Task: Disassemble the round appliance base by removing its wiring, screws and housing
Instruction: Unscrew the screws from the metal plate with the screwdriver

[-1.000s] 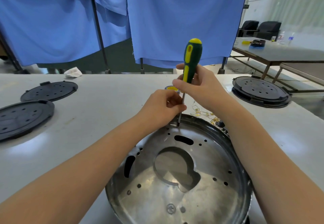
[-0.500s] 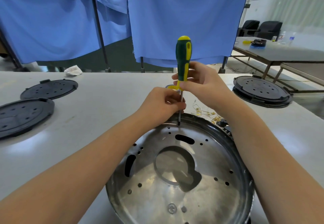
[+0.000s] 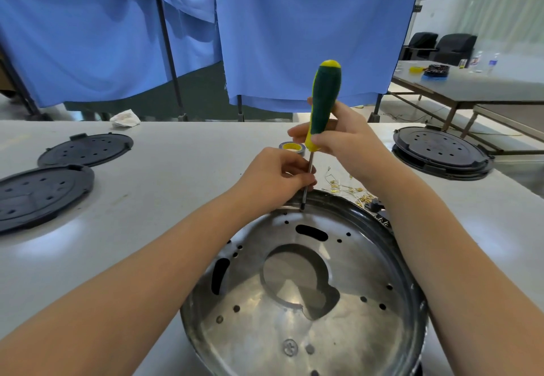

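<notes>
Rotated since the earlier frames, the screwdriver [image 3: 323, 101] now shows mostly its dark green side, where a yellow stripe faced the camera before; its tip sits at the same spot on the far rim.

Head view: the right hand [image 3: 344, 140] holds the screwdriver's handle low down, fingers and thumb curled round its yellow collar, so that grip is closed on the tool. The left hand [image 3: 276, 178] pinches the thin shaft just above the tip, its grip narrow around the metal. The tool stands nearly upright, tilted slightly, with its tip on the far inner edge of the round metal appliance base [image 3: 309, 296], which lies on the grey counter [image 3: 176, 175] close to the camera, between the two forearms.

Three black perforated round covers are on the counter: two at the left [image 3: 85, 148] [image 3: 41, 193], overlapping, and one at the right [image 3: 441, 151]. One roll of tape with a yellow core [image 3: 292, 148] sits just behind the hands. Loose wires with brass terminals [image 3: 350, 190] lie just beyond the base's rim, partly hidden by the right wrist. Blue curtains [image 3: 294, 31] hang behind the counter. No writing can be read.
</notes>
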A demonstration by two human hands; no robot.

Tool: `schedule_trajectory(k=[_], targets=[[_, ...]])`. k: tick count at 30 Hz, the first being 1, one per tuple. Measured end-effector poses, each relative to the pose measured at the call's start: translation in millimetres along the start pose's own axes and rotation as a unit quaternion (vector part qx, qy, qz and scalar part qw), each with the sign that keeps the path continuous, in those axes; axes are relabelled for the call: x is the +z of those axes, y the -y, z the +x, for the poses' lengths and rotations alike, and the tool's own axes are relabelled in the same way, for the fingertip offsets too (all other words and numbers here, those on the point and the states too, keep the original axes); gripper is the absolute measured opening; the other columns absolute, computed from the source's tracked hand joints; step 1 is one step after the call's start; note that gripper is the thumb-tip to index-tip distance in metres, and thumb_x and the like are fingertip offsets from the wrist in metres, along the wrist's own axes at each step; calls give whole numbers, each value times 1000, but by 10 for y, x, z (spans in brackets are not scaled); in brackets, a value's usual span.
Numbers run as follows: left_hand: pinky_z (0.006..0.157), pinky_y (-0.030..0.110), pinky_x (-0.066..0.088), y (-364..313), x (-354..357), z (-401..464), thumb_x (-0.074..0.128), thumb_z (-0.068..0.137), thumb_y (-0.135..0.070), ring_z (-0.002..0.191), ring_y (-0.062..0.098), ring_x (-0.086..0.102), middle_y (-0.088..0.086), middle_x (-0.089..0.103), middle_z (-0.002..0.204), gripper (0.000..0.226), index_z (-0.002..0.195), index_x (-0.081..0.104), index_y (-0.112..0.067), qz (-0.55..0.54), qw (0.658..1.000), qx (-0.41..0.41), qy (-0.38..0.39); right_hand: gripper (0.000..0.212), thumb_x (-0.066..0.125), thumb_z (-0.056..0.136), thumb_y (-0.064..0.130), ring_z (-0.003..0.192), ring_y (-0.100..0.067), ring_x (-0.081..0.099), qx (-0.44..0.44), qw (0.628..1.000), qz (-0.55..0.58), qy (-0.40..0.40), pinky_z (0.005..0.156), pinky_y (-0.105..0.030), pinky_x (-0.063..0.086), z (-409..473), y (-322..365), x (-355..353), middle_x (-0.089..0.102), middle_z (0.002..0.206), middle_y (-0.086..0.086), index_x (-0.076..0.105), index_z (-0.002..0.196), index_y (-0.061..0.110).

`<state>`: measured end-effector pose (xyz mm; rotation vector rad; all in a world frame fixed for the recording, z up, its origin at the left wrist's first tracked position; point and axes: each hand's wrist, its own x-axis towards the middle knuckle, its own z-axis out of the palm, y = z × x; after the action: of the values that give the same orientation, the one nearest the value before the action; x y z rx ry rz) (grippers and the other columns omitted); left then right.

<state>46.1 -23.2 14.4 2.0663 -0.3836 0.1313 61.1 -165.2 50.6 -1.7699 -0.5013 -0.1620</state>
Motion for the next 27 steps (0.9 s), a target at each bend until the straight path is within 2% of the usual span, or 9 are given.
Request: schedule_trajectory(k=[3, 6, 8, 10, 13, 18, 21, 24, 27], targets=[[77, 27, 54, 15, -16, 31, 79, 76, -22, 74, 12, 67, -2, 72, 76, 10, 77, 70, -18, 39, 999, 4, -32, 29, 68, 86, 15, 85, -13, 69, -19, 997, -64, -27, 76, -23, 56, -12, -29, 22, 70, 95, 1, 54, 111, 20], [61, 17, 49, 51, -27, 41, 83, 71, -27, 59, 5, 60, -2, 68, 67, 19, 68, 64, -22, 38, 998, 5, -53, 23, 77, 78, 28, 72, -7, 64, -39, 992, -108, -59, 69, -16, 54, -10, -49, 19, 67, 88, -1, 65, 97, 22], [66, 19, 52, 72, -32, 42, 81, 73, -27, 64, 8, 63, 0, 70, 71, 16, 74, 67, -20, 37, 998, 8, -51, 14, 77, 79, 25, 66, -2, 58, -53, 990, -116, -64, 66, -14, 52, -5, -58, 5, 63, 79, -1, 66, 88, 26], [79, 24, 55, 71, -25, 32, 75, 81, -19, 77, 12, 69, 1, 73, 83, 10, 88, 69, -16, 18, 999, 11, -27, 9, 71, 84, 23, 63, 0, 53, -53, 986, -141, -68, 69, -18, 50, 2, -68, -5, 58, 74, 3, 65, 86, 27], [87, 21, 54, 62, -11, 8, 61, 90, -3, 86, 9, 72, 4, 74, 93, 20, 108, 67, -9, -42, 999, -1, 19, 6, 62, 91, 17, 66, 4, 60, -18, 992, -119, -46, 70, -17, 52, 10, -62, -16, 62, 79, 8, 64, 94, 22], [86, 30, 55, 30, -36, 27, 75, 80, -12, 78, 14, 71, 2, 74, 80, 8, 83, 70, -16, 0, 1000, -2, -19, 23, 59, 89, 5, 94, -16, 66, -6, 998, -68, -7, 88, -30, 54, -5, -27, -6, 70, 96, 0, 61, 109, 15], [75, 31, 55, 24, -29, 36, 81, 73, -20, 73, 19, 68, 4, 70, 73, 14, 73, 68, -15, 23, 999, 3, -42, 23, 71, 84, 23, 93, -14, 67, -24, 996, -87, -9, 83, -23, 52, -23, -30, 19, 70, 96, 2, 63, 105, 19], [71, 27, 52, 39, -27, 37, 81, 74, -22, 71, 16, 65, 2, 69, 72, 15, 75, 68, -13, 34, 998, 13, -45, 20, 76, 80, 30, 83, -6, 66, -34, 992, -116, -32, 73, -12, 51, -18, -50, 19, 70, 90, 7, 69, 96, 20], [79, 19, 52, 46, -6, 17, 71, 84, -16, 79, 7, 68, -3, 72, 84, 11, 95, 71, -15, 12, 1000, 13, -15, 14, 71, 85, 20, 80, -9, 67, -36, 991, -126, -39, 72, -16, 52, -14, -56, 4, 70, 90, 6, 67, 98, 23]])
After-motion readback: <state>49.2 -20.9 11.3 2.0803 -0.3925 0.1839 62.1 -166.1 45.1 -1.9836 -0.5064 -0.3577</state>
